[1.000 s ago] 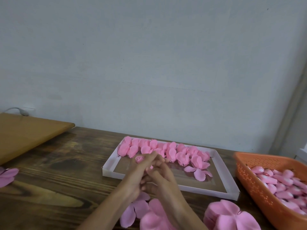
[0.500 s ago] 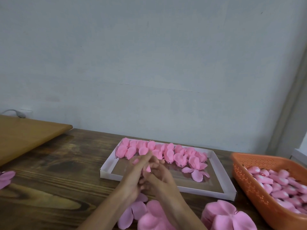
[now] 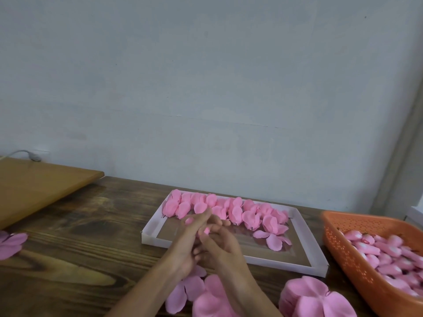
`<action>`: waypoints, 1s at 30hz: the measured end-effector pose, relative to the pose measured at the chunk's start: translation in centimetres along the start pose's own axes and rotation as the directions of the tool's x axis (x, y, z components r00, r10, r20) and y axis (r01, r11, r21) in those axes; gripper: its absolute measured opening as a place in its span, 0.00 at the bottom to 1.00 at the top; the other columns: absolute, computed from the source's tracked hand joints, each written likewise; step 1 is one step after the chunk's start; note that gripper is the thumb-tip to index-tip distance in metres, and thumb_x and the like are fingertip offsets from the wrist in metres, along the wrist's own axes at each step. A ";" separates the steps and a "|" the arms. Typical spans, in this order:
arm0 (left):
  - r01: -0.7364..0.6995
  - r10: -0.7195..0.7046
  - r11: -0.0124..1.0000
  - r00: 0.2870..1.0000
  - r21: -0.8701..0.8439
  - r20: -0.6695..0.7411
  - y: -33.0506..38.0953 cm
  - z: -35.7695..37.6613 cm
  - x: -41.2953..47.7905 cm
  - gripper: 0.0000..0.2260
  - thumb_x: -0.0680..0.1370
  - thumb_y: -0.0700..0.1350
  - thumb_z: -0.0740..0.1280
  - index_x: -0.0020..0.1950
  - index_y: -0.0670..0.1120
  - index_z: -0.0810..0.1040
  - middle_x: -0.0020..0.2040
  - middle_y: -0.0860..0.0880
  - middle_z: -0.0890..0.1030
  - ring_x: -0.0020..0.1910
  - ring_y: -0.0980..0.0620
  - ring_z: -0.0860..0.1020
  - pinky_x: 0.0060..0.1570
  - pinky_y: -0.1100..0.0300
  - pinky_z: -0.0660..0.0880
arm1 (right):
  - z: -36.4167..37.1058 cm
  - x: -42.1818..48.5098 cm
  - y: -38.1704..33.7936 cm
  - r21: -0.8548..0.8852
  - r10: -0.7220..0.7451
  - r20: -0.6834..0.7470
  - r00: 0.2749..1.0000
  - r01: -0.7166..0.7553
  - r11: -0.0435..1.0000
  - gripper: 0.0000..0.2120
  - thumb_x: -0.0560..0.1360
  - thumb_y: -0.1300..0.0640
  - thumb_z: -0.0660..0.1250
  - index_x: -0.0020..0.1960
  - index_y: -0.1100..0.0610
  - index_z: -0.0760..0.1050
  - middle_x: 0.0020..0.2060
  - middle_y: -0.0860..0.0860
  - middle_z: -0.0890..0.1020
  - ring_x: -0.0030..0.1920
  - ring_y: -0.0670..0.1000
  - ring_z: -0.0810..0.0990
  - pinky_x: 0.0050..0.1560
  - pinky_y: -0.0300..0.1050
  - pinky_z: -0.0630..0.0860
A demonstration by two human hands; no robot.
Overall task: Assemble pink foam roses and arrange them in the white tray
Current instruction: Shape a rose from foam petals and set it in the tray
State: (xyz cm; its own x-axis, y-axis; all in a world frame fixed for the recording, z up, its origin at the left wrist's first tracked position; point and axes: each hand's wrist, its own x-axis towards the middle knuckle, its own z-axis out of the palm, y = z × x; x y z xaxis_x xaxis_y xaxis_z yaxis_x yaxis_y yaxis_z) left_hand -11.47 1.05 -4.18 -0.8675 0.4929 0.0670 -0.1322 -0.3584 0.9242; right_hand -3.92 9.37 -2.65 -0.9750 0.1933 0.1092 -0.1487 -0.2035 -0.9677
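- Together, just above the near left part of the white tray [image 3: 151, 234]: left hand [image 3: 190, 241] and right hand [image 3: 223, 247], pressed against each other.
- Between the curled fingers of both hands, pinched tight: a small pink foam piece [image 3: 206, 230], mostly hidden by the fingers, so its shape cannot be told.
- Just beyond the fingertips, along the tray's far side: a row of finished roses [image 3: 231, 210], touching one another.
- To the right of the right hand, inside the tray: a flat loose petal piece [image 3: 273, 241], lying apart from the row.
- Under both wrists, on the dark wooden surface [image 3: 80, 248]: flat petal cut-outs [image 3: 194, 291].
- Beside the right forearm, on its right: a stack of petal cut-outs [image 3: 315, 298].
- Further right of the right hand: an orange basket [image 3: 338, 243] holding pink buds [image 3: 377, 250].
- Well left of the left hand: more pink petals [image 3: 11, 244] at the picture's edge, with a light wooden board [image 3: 34, 186] beyond them.
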 end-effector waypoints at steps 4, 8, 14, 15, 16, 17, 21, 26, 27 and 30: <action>-0.008 0.008 1.000 0.995 -0.001 0.100 -0.4 -0.2 0.1 0.25 0.73 0.63 0.75 0.38 0.42 0.76 0.54 0.37 0.86 0.18 0.57 0.68 0.18 0.70 0.57 | -0.4 0.3 0.3 -0.087 0.082 0.033 0.996 -0.079 0.993 0.15 0.86 0.56 0.59 0.42 0.56 0.77 0.31 0.53 0.77 0.30 0.49 0.77 0.31 0.39 0.74; -0.014 0.019 0.999 0.992 -0.040 0.125 -0.4 -0.5 0.2 0.25 0.74 0.63 0.73 0.35 0.43 0.75 0.48 0.38 0.84 0.22 0.51 0.73 0.19 0.66 0.64 | -1.5 0.6 0.7 -0.299 0.101 0.083 0.991 -0.072 0.951 0.20 0.85 0.48 0.59 0.38 0.44 0.80 0.30 0.48 0.78 0.30 0.47 0.78 0.31 0.40 0.74; -0.290 0.260 0.955 0.917 -0.058 -0.302 0.1 -1.4 1.4 0.24 0.79 0.50 0.74 0.28 0.44 0.67 0.30 0.41 0.73 0.31 0.45 0.78 0.39 0.52 0.77 | -3.2 0.4 1.2 -0.821 -0.226 0.202 0.953 0.291 0.491 0.05 0.77 0.54 0.66 0.43 0.48 0.78 0.37 0.41 0.82 0.38 0.44 0.78 0.41 0.41 0.72; -0.329 0.295 0.944 0.881 -0.031 -0.370 0.3 -1.9 1.6 0.26 0.80 0.47 0.72 0.25 0.47 0.67 0.27 0.45 0.71 0.27 0.46 0.75 0.39 0.52 0.77 | -3.1 0.2 1.3 -0.867 -0.202 0.259 0.944 0.320 0.382 0.05 0.75 0.52 0.67 0.43 0.50 0.80 0.38 0.44 0.83 0.40 0.45 0.79 0.43 0.43 0.74; -0.342 0.307 0.939 0.861 -0.016 -0.405 0.4 -2.3 1.7 0.27 0.81 0.44 0.71 0.23 0.49 0.67 0.25 0.47 0.69 0.25 0.47 0.72 0.38 0.53 0.76 | -2.9 0.0 1.4 -0.895 -0.167 0.302 0.939 0.339 0.289 0.07 0.74 0.49 0.67 0.44 0.51 0.81 0.40 0.46 0.84 0.41 0.47 0.79 0.45 0.45 0.75; -0.344 0.308 0.939 0.854 -0.011 -0.418 0.6 -2.7 1.8 0.28 0.82 0.43 0.70 0.22 0.49 0.67 0.24 0.48 0.68 0.24 0.48 0.71 0.35 0.54 0.76 | -2.6 -0.2 1.6 -0.913 -0.140 0.322 0.936 0.346 0.215 0.11 0.73 0.47 0.66 0.45 0.52 0.82 0.41 0.48 0.84 0.43 0.49 0.80 0.46 0.47 0.76; -0.326 0.303 0.945 0.870 0.007 -0.390 0.4 -3.2 2.1 0.28 0.82 0.42 0.69 0.21 0.49 0.69 0.23 0.48 0.68 0.22 0.50 0.68 0.33 0.55 0.74 | -2.2 -0.4 2.6 -0.955 -0.103 0.292 0.951 0.296 0.021 0.17 0.72 0.41 0.63 0.49 0.53 0.80 0.48 0.50 0.82 0.53 0.54 0.76 0.51 0.46 0.74; -0.344 0.327 0.939 0.873 0.018 -0.362 0.1 -3.1 2.3 0.27 0.82 0.41 0.69 0.22 0.48 0.69 0.22 0.48 0.68 0.21 0.51 0.68 0.36 0.54 0.70 | -1.9 -0.3 2.7 -0.976 -0.043 0.200 0.979 0.203 0.083 0.14 0.70 0.43 0.67 0.45 0.53 0.75 0.47 0.52 0.81 0.53 0.55 0.77 0.45 0.43 0.68; -0.347 0.330 0.938 0.873 0.017 -0.359 0.1 -3.2 2.3 0.27 0.82 0.41 0.69 0.22 0.48 0.68 0.22 0.48 0.68 0.21 0.51 0.68 0.35 0.54 0.70 | -1.9 -0.2 2.7 -0.974 -0.028 0.181 0.983 0.183 0.131 0.14 0.68 0.43 0.69 0.44 0.53 0.75 0.44 0.51 0.82 0.49 0.55 0.78 0.43 0.44 0.70; -0.341 0.327 0.940 0.883 0.019 -0.338 0.0 -3.4 2.4 0.27 0.82 0.41 0.69 0.23 0.48 0.68 0.22 0.47 0.68 0.21 0.51 0.68 0.32 0.56 0.73 | -1.8 0.0 2.8 -0.948 -0.045 0.181 0.982 0.186 0.259 0.11 0.67 0.47 0.72 0.43 0.53 0.80 0.36 0.48 0.80 0.40 0.51 0.75 0.43 0.44 0.73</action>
State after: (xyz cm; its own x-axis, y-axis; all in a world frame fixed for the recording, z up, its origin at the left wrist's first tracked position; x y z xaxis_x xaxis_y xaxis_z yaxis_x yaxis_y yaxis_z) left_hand -15.17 -0.46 -5.25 -0.9710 0.0501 0.2339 0.1802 -0.4900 0.8529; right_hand -4.01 10.48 -5.74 -0.9811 0.0255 0.1920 -0.0640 0.8928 -0.4458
